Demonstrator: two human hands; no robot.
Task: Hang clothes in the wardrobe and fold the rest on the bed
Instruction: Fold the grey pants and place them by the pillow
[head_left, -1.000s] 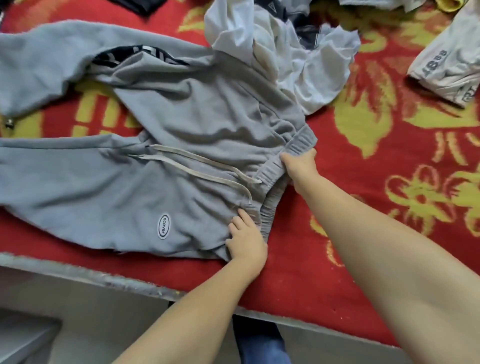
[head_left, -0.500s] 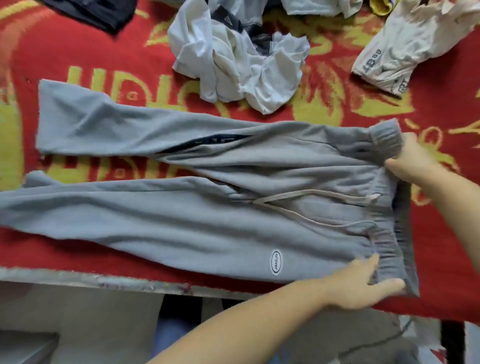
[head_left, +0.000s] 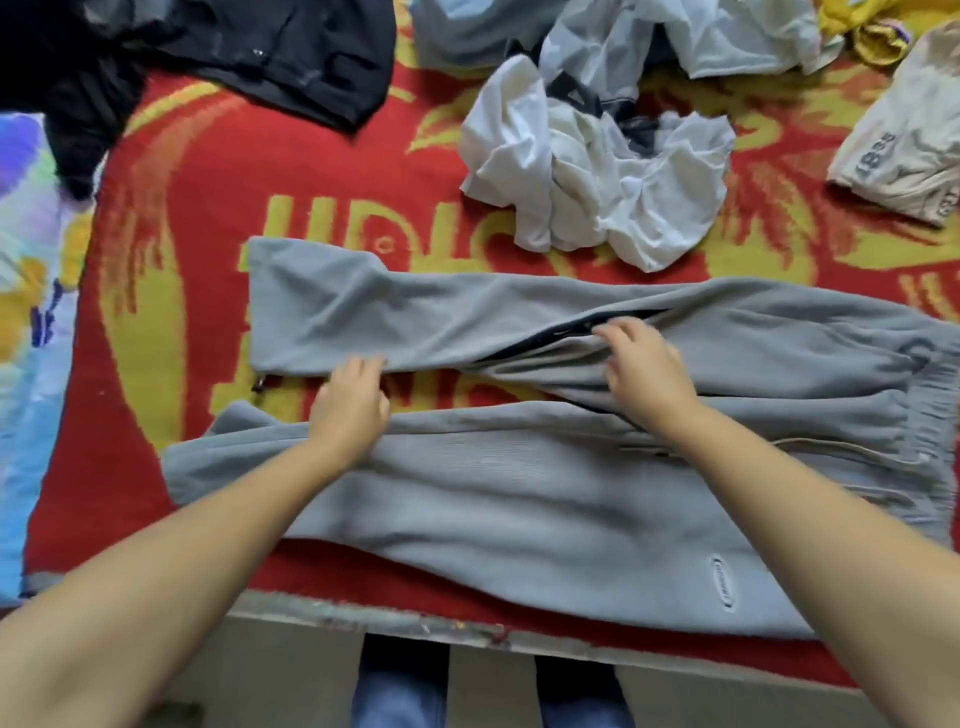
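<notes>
Both your hands have left the waistband at the right edge. Your left hand (head_left: 349, 402) is now pinching the upper leg's lower edge of the grey sweatpants (head_left: 519, 499), lying mid-frame on the red bedspread (head_left: 208, 218); your right hand (head_left: 644, 371) is curling its fingers into the crotch fabric.

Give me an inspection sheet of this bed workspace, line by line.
Surface: red and yellow blanket on the bed, its near edge in view.
Job's things: grey sweatpants laid flat, legs pointing left, waistband right.
Clutter: crumpled white garment, black garment, beige garment, yellow cloth, all unfolded beyond the sweatpants.
Grippers: left hand pinches the far leg's lower edge; right hand rests curled on the fabric at the crotch.
Cables: nothing seen; only the pants' drawstring.
Surroundings: multicoloured fabric at the left; the person's jeans below the bed edge.
</notes>
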